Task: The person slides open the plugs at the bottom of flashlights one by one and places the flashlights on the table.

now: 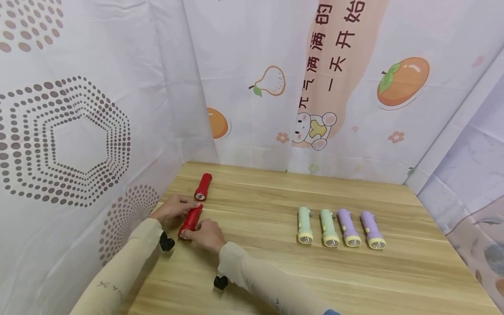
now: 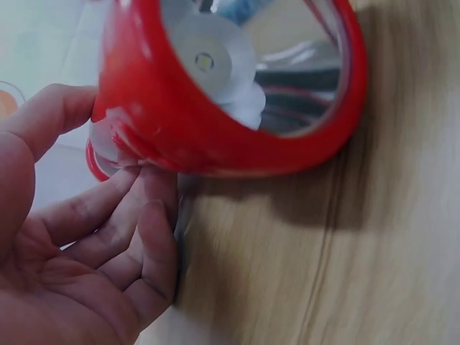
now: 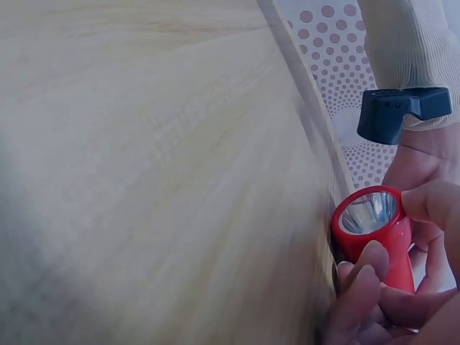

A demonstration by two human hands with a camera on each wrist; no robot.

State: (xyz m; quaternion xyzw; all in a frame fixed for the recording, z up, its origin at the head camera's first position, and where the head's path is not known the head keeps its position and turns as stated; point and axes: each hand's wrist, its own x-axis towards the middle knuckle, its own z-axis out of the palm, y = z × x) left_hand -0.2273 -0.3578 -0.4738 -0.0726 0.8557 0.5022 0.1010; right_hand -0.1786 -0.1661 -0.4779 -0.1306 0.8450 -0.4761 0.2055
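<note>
At the left of the table, both hands hold one red flashlight (image 1: 192, 219) at a slant. My left hand (image 1: 176, 208) pinches its tail end between thumb and fingers. The right hand (image 1: 208, 235) grips it near the lamp end; in the right wrist view, the thumb presses the rim and fingers (image 3: 357, 302) curl along the other side. The left wrist view shows the lamp head (image 2: 154, 100) close up, with its clear lens and silver reflector facing the camera. Just beyond the hands a second red flashlight (image 1: 204, 186) lies lens toward me.
Two mint green flashlights (image 1: 304, 223) and two purple flashlights (image 1: 348, 225) lie in a row on the right of the wooden table (image 1: 260, 205), yellow lens rims toward me. Patterned curtains (image 1: 252, 52) hang behind and at both sides. Each wrist wears a black device (image 1: 167, 241).
</note>
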